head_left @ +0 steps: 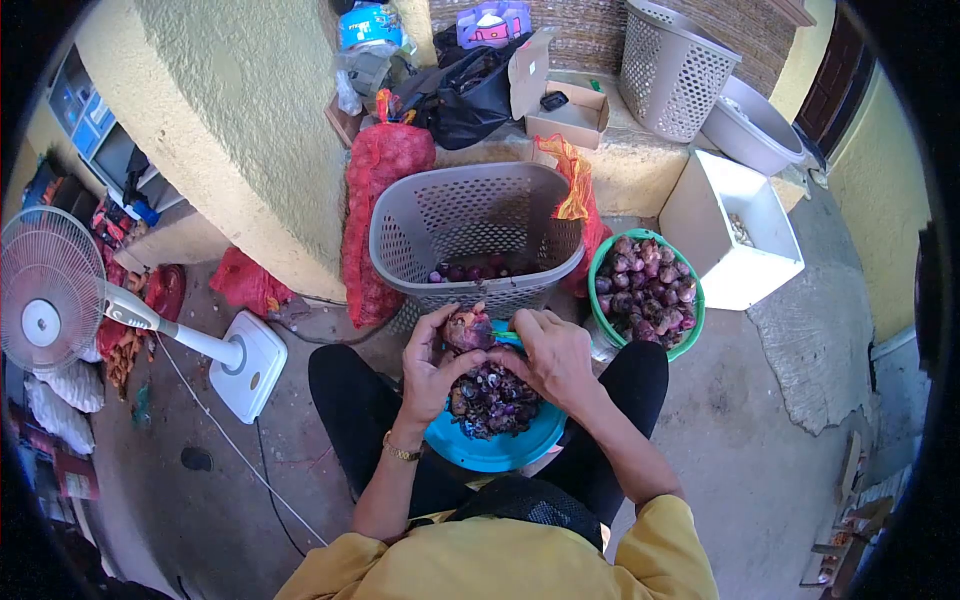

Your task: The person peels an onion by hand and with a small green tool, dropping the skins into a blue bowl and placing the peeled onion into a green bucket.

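My left hand (430, 368) is closed around a red onion (468, 330), its dry root end facing up. My right hand (553, 362) is closed beside the onion on what looks like a small knife (504, 338) with a green-blue part showing; fingers hide most of it. Below both hands, between my knees, sits a blue basin (497, 460) heaped with dark purple onion peels and trimmings (490, 405). Just ahead stands a grey perforated basket (470, 180) with several red onions (478, 270) at its bottom. To the right, a green basin (686, 345) is full of unpeeled red onions (645, 285).
Red mesh sacks (375, 210) flank the grey basket. A white box (720, 215) lies behind the green basin. A white standing fan (50, 290) is at left, its cord crossing the floor. A cardboard box (570, 115) and black bag (478, 95) rest on the back ledge.
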A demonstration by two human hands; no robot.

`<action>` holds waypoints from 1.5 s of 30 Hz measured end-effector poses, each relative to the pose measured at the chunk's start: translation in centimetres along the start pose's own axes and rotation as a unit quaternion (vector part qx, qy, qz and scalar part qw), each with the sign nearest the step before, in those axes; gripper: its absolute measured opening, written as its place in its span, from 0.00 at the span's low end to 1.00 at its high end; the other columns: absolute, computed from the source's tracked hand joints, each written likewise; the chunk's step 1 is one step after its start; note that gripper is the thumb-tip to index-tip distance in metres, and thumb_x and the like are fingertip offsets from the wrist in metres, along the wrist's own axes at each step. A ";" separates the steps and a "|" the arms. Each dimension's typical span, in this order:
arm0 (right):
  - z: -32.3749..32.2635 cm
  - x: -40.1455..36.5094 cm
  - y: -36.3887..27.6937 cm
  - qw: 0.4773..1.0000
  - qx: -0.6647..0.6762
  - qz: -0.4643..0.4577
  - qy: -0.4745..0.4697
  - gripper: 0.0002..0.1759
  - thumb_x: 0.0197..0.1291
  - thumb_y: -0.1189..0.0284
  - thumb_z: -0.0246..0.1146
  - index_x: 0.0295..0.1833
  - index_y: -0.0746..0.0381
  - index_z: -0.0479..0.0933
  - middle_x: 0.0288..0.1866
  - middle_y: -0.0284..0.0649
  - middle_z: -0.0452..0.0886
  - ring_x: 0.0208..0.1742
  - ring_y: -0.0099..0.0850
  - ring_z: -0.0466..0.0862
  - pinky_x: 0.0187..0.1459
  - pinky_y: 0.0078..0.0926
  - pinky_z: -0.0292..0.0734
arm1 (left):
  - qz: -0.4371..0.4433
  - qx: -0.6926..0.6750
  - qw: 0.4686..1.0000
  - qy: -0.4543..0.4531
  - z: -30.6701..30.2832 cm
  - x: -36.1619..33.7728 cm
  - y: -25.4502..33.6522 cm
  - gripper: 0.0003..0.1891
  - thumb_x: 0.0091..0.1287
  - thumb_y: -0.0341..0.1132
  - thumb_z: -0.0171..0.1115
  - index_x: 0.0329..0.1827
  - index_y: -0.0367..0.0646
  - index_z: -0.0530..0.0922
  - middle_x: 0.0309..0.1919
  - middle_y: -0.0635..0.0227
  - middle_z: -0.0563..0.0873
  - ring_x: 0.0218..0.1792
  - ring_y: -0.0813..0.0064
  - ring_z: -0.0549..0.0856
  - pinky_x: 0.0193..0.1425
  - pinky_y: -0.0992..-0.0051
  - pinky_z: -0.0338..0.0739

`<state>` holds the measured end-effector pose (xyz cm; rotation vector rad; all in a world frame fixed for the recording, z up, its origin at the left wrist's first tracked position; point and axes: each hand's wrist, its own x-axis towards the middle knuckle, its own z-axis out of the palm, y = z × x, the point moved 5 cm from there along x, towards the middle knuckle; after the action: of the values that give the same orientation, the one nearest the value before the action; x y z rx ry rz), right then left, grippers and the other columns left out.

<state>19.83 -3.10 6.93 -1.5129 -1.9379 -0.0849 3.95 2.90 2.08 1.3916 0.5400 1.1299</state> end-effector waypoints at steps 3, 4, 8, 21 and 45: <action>0.2 -0.1 0.2 1.000 -0.003 -0.006 0.008 0.24 0.55 0.54 0.70 0.36 0.60 0.66 0.29 0.41 0.76 0.33 0.42 0.82 0.29 0.39 0.77 | -0.005 -0.022 1.000 0.018 0.2 -0.2 -0.4 0.33 0.58 0.23 0.74 0.67 0.34 0.69 0.61 0.60 0.79 0.62 0.73 0.78 0.70 0.69 0.71; 0.2 -0.1 0.3 1.000 -0.002 -0.004 0.012 0.25 0.55 0.53 0.70 0.35 0.60 0.66 0.29 0.41 0.76 0.33 0.42 0.82 0.29 0.39 0.77 | -0.006 -0.028 0.999 0.023 0.2 -0.2 -0.5 0.33 0.59 0.23 0.74 0.67 0.34 0.69 0.61 0.60 0.79 0.62 0.73 0.78 0.70 0.70 0.71; 0.3 -0.6 0.7 0.999 -0.009 0.028 0.027 0.25 0.53 0.51 0.72 0.36 0.60 0.70 0.28 0.41 0.78 0.31 0.42 0.82 0.29 0.38 0.75 | -0.022 -0.065 0.997 0.045 0.4 -0.5 -1.1 0.32 0.60 0.24 0.73 0.67 0.34 0.69 0.61 0.60 0.79 0.62 0.73 0.78 0.70 0.70 0.71; 0.7 -1.5 0.4 0.994 0.015 0.039 0.098 0.28 0.49 0.48 0.72 0.30 0.59 0.68 0.22 0.40 0.74 0.27 0.41 0.81 0.27 0.36 0.74 | -0.114 -0.283 0.952 0.009 1.5 -1.7 -2.5 0.30 0.70 0.38 0.66 0.71 0.38 0.66 0.64 0.59 0.78 0.63 0.67 0.80 0.66 0.68 0.77; 3.2 -3.5 2.0 0.882 0.456 0.053 -0.104 0.16 0.71 0.69 0.59 0.57 0.69 0.78 0.34 0.47 0.77 0.34 0.39 0.76 0.42 0.33 0.72 | -0.085 -0.211 0.974 -0.023 0.7 -0.9 -1.7 0.36 0.58 0.28 0.75 0.70 0.35 0.69 0.65 0.63 0.77 0.64 0.73 0.77 0.72 0.70 0.69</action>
<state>20.52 -3.98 1.91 -0.9792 -1.6413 0.9455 4.69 2.11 0.37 0.9811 0.3529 1.0005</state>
